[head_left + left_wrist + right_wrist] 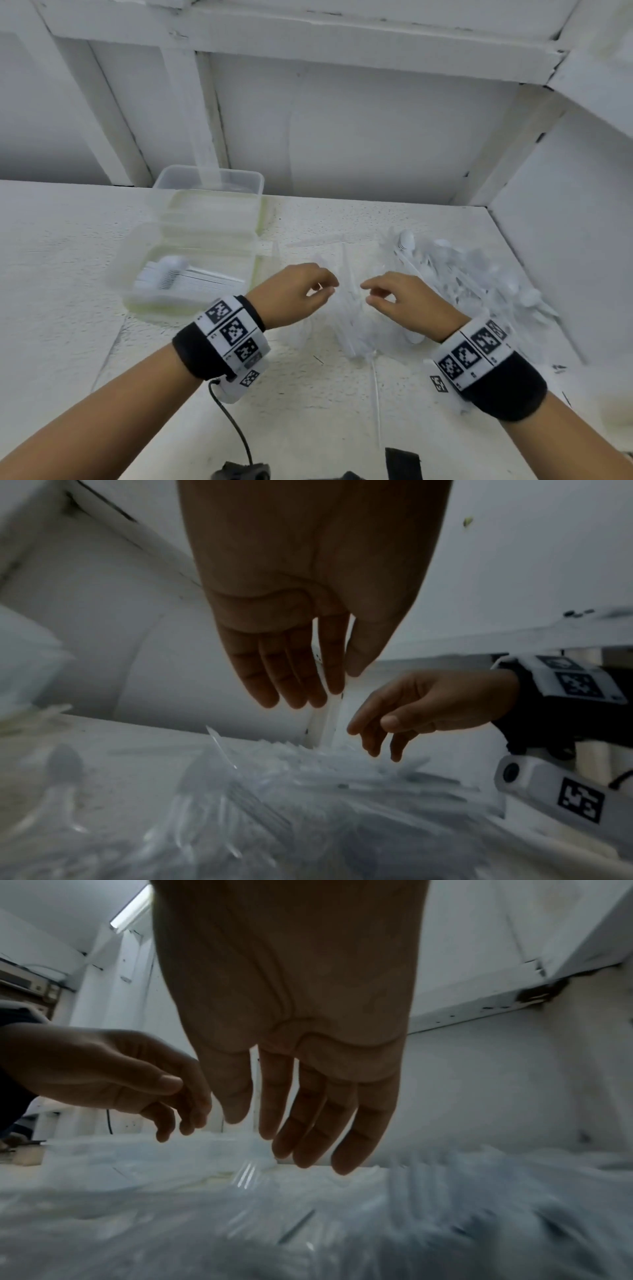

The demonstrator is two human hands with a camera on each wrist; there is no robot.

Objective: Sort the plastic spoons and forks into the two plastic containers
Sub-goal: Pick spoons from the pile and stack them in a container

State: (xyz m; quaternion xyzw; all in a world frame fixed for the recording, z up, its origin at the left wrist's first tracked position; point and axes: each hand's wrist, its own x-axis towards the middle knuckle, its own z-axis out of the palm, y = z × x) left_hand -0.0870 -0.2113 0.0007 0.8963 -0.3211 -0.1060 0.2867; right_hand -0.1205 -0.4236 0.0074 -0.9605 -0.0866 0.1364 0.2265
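Neither hand holds anything: the left hand (294, 294) and the right hand (404, 301) hover side by side with fingers loosely spread and pointing down, their fingertips near each other but apart, just above the heap of clear and white plastic forks and spoons (455, 284). From the left wrist view the left hand's fingers (284, 674) hang fairly straight over blurred clear plastic forks (246, 799); from the right wrist view the right hand's fingers (308, 1123) hang the same way, relaxed, over the same heap (445, 1191). White spoon bowls show at the far and right parts of the heap, while clear pieces lie directly under the hands; which kind each is cannot be told there.

Left of the heap stands the nearer clear rectangular plastic container (137, 246), with a stacked row of white plastic spoons (181, 274) lying inside it. Beyond that container, touching it, stands a second clear plastic container (253, 181); its contents are too faint to tell. All rest on a white speckled tabletop (68, 240). Both wrists wear black bands with black-and-white marker tags (233, 332).
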